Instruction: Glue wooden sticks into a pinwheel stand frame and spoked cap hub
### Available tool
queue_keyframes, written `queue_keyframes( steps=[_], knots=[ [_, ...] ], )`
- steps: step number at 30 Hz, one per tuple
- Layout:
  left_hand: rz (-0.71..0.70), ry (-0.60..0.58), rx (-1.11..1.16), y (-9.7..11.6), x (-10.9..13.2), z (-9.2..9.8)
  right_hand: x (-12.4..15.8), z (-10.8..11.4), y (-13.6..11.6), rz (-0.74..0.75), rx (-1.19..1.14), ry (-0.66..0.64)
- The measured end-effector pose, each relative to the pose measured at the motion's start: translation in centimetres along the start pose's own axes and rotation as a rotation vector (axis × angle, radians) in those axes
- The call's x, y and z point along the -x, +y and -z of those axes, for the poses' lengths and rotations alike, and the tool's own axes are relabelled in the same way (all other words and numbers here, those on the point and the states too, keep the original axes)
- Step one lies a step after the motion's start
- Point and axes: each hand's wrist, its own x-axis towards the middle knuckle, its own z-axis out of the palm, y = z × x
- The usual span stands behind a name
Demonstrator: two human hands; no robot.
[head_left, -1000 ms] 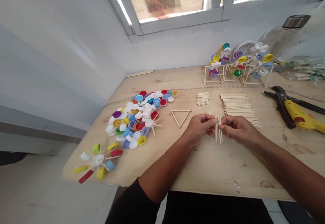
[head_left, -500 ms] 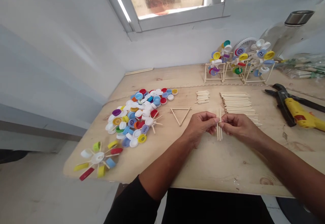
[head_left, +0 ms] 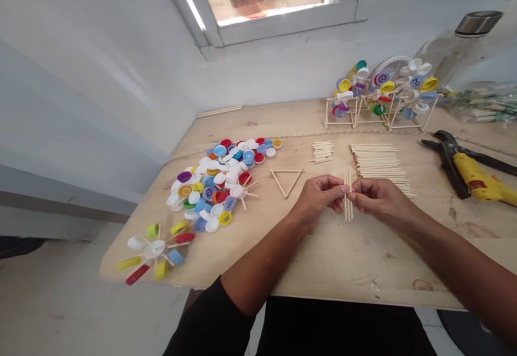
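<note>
Between my two hands stand a few thin wooden sticks (head_left: 348, 210), side by side and lengthwise toward me. My left hand (head_left: 323, 194) pinches them from the left with thumb and fingers. From the right, my right hand (head_left: 374, 197) closes on the same sticks. Just beyond lies a pile of longer wooden sticks (head_left: 375, 156), with a smaller pile of short sticks (head_left: 322, 152) to its left. A triangle of three sticks (head_left: 286, 172) rests flat left of my left hand.
Colourful bottle caps (head_left: 218, 178) are heaped on the wooden table (head_left: 250, 253). A wheel of caps on sticks (head_left: 155, 249) lies at the near left corner. Cap pinwheels on stick frames (head_left: 379, 97) stand at the back. Pliers (head_left: 448, 162) and a yellow glue gun (head_left: 479, 178) lie at right.
Both hands keep hold of the sticks in nearly the same place. The view has shifted very slightly; nothing else has visibly moved.
</note>
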Motion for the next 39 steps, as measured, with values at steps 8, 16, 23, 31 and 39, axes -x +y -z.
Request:
queue_keyframes(
  steps=[8,16,23,31,39],
  knots=[
    [0.009,0.018,0.005,-0.13,-0.08,-0.10,-0.05,0.06,0.03,-0.033,-0.006,-0.006],
    [0.008,0.043,0.010,-0.11,-0.08,-0.26,-0.16,0.03,0.17,-0.002,-0.014,-0.001],
    [0.000,0.050,0.018,-0.16,-0.12,-0.35,-0.19,0.00,0.25,-0.008,-0.012,-0.002],
    [-0.010,0.051,0.011,-0.23,-0.20,-0.26,-0.24,0.12,0.41,-0.012,-0.017,-0.023],
    [-0.018,0.056,0.020,-0.29,-0.18,-0.29,-0.30,0.10,0.48,-0.026,-0.012,-0.029]
  ],
)
